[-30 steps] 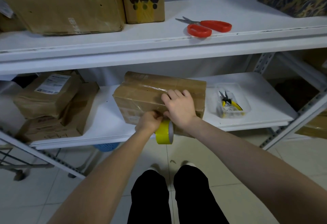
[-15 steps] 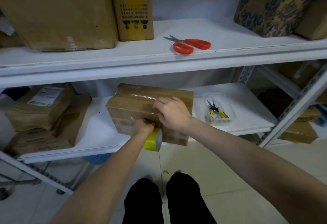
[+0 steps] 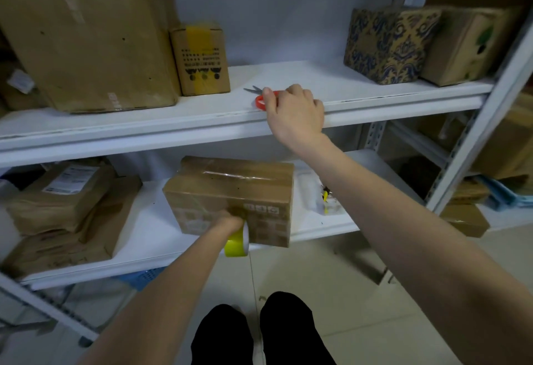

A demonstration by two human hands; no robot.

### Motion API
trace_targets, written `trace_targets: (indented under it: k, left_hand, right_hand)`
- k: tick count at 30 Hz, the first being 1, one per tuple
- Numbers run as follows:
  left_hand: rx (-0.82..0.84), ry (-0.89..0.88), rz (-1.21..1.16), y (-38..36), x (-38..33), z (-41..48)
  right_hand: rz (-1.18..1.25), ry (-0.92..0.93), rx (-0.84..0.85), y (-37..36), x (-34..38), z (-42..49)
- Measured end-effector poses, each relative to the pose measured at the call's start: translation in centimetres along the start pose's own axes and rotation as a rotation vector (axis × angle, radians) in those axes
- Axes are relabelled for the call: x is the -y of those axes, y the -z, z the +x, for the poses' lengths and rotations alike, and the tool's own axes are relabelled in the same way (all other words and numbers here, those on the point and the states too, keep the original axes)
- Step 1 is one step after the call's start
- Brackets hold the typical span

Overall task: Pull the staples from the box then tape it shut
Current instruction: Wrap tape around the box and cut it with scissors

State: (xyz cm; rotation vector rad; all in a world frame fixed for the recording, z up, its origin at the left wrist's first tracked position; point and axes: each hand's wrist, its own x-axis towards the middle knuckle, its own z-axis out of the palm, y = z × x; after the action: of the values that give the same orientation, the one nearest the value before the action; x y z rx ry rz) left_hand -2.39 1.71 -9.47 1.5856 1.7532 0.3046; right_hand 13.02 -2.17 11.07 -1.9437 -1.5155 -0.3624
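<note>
A brown cardboard box (image 3: 230, 191) with clear tape across its top stands on the lower white shelf (image 3: 150, 237), its front overhanging the edge. My left hand (image 3: 230, 220) presses against the box's front face and holds a yellow tape roll (image 3: 236, 245) below it. My right hand (image 3: 294, 110) is up on the upper shelf (image 3: 173, 122), its fingers curled over the red-handled scissors (image 3: 259, 99), whose blades point left. Whether the fingers have closed on the handles is unclear.
The upper shelf carries a large brown box (image 3: 86, 41), a small yellow-taped box (image 3: 202, 58) and a patterned box (image 3: 389, 44). Brown parcels (image 3: 60, 208) are stacked at lower left. A clear tray with pliers (image 3: 327, 198) sits right of the box. A metal upright (image 3: 473, 139) stands at right.
My right hand left the top of the box and rose to the scissors on the upper shelf. The left hand stays at the box front with the tape roll. The view tilted upward.
</note>
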Motion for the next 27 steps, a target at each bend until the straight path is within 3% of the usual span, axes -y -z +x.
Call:
trace_targets:
  k: [4,9,15,21,24,27]
  left_hand:
    - [0.013,0.001,-0.037,0.5,-0.1,-0.1]
    - [0.022,0.029,-0.114,0.9,0.2,0.0]
    - [-0.02,0.051,-0.165,0.9,0.2,0.2]
    - [-0.05,0.052,-0.252,0.8,0.8,1.1]
    - [-0.075,0.045,-0.278,0.8,0.5,0.8]
    - [-0.032,0.042,-0.295,0.8,0.3,0.5]
  right_hand:
    - [-0.054,-0.081,0.088,0.6,0.9,1.6]
    - [0.106,-0.211,0.234,1.5,0.8,3.1]
    - [0.043,-0.122,0.244,2.5,0.1,2.1]
    - [0.313,0.05,0.141,1.6,-1.0,-2.6]
    - [0.547,0.142,0.331,0.0,-1.5,-5.7]
    - [0.633,0.128,0.538,-2.9,-3.2,-8.6]
